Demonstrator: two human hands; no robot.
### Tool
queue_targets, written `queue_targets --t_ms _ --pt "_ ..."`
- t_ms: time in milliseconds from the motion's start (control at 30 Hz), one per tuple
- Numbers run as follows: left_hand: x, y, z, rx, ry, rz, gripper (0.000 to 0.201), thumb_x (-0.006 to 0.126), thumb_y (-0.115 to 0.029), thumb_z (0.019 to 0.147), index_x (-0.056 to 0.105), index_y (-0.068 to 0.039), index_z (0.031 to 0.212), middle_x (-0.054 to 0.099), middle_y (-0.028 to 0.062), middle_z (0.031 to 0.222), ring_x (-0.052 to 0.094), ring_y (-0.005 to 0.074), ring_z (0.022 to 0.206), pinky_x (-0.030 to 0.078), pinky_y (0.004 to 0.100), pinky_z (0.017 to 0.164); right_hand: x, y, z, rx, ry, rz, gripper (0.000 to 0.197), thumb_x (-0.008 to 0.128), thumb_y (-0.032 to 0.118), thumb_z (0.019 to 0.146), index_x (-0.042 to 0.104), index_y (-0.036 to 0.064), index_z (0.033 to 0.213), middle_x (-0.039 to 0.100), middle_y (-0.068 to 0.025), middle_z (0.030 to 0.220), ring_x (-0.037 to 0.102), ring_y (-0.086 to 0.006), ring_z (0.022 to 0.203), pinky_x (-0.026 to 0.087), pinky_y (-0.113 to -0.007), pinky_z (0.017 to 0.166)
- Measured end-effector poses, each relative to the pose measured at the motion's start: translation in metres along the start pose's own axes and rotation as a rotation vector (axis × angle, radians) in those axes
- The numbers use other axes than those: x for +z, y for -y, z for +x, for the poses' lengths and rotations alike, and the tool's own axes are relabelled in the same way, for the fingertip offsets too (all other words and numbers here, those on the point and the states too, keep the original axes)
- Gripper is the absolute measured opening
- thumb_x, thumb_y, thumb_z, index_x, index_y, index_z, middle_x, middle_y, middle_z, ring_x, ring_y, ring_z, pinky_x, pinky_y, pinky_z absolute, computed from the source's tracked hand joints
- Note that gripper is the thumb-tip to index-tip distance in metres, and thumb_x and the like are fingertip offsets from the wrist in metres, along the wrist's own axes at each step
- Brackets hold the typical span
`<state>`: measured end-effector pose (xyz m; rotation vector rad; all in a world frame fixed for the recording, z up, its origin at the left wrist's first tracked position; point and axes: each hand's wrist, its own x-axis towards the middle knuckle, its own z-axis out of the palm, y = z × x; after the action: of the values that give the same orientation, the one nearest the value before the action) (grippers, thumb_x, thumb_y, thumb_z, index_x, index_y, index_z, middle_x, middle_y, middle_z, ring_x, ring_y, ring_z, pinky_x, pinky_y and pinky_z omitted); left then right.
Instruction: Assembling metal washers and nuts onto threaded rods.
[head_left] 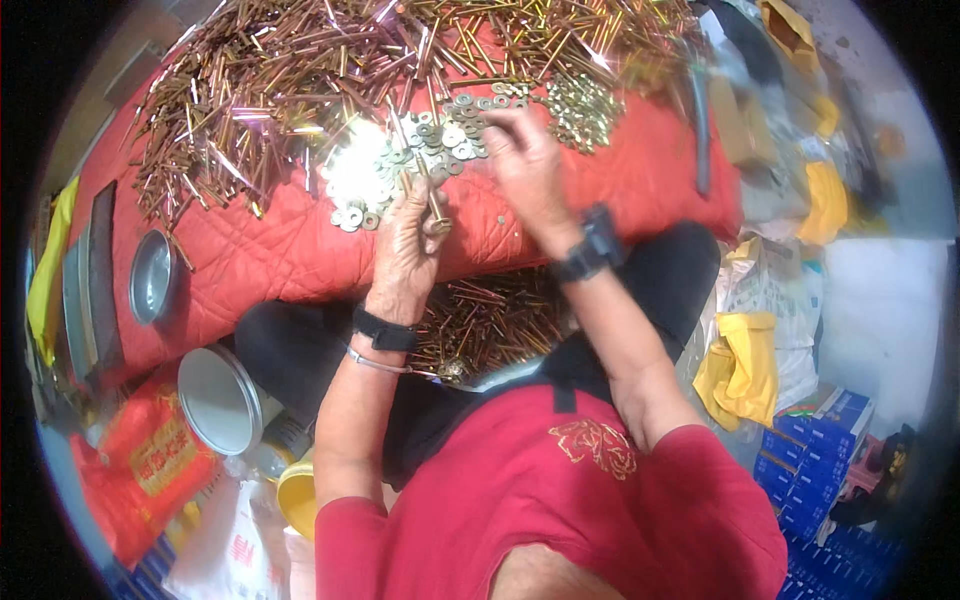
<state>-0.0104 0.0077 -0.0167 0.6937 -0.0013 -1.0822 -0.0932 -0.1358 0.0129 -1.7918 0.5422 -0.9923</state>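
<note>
My left hand (408,225) is closed around long brassy bolts (436,190), their shafts pointing up and away and one flat head showing beside the fingers. Right of it, my right hand (528,165) hovers over the edge of a spread of flat washers (458,150), slightly blurred. Its index finger is stretched out and its thumb looks apart from it; I see nothing held there. Strong glare hides part of the washers left of centre. A heap of small shiny metal pieces (583,115), too small to name surely, lies beyond my right hand.
A large heap of long bolts (270,85) covers the far side of the red quilted cloth (650,185). More bolts (490,320) lie between my legs. A metal bowl (152,278) sits at left, above a round lid (218,400). Blue boxes (812,455) are stacked at lower right.
</note>
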Motion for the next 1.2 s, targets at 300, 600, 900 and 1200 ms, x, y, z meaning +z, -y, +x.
queue_targets --t_ms 300,600,900,1200 --pt "0.001 -0.015 -0.001 -0.003 -0.018 0.198 0.026 0.056 -0.022 0.094 0.061 0.001 0.102 0.048 -0.0047 0.067 0.034 0.0022 0.049 0.025 0.0169 0.04 -0.066 -0.053 0.039 -0.395 0.194 -0.875 0.01 0.069 0.009 0.075 0.064 0.0079 0.085 0.057 -0.008 0.086 0.055 -0.0296 0.086 0.045 -0.041 0.077" --pt "0.02 -0.014 -0.017 0.021 0.126 0.412 0.02 0.061 -0.022 0.089 0.064 -0.002 0.092 0.04 -0.0095 0.061 0.03 0.0005 0.047 0.02 0.0172 0.041 -0.04 0.021 -0.006 0.215 0.253 0.139 0.008 0.064 0.012 0.089 0.065 0.004 0.092 0.066 -0.0005 0.083 0.059 -0.0071 0.072 0.047 -0.023 0.063" --pt "0.023 -0.017 -0.021 0.004 0.16 0.462 0.019 0.062 -0.02 0.088 0.063 -0.002 0.089 0.038 -0.0103 0.059 0.027 0.0002 0.046 0.018 0.018 0.042 -0.032 0.02 -0.015 0.104 0.312 0.252 0.008 0.065 0.007 0.087 0.067 0.0031 0.094 0.062 0.0031 0.08 0.053 -0.0034 0.071 0.043 -0.018 0.064" --pt "0.02 -0.024 -0.02 0.053 0.191 0.623 0.017 0.064 -0.02 0.087 0.064 -0.004 0.085 0.041 -0.0089 0.059 0.03 0.001 0.047 0.019 0.0195 0.042 -0.048 0.049 -0.002 0.049 0.58 -0.281 0.008 0.062 0.01 0.088 0.063 0.0024 0.09 0.06 -0.0006 0.075 0.055 -0.0085 0.072 0.045 -0.026 0.063"
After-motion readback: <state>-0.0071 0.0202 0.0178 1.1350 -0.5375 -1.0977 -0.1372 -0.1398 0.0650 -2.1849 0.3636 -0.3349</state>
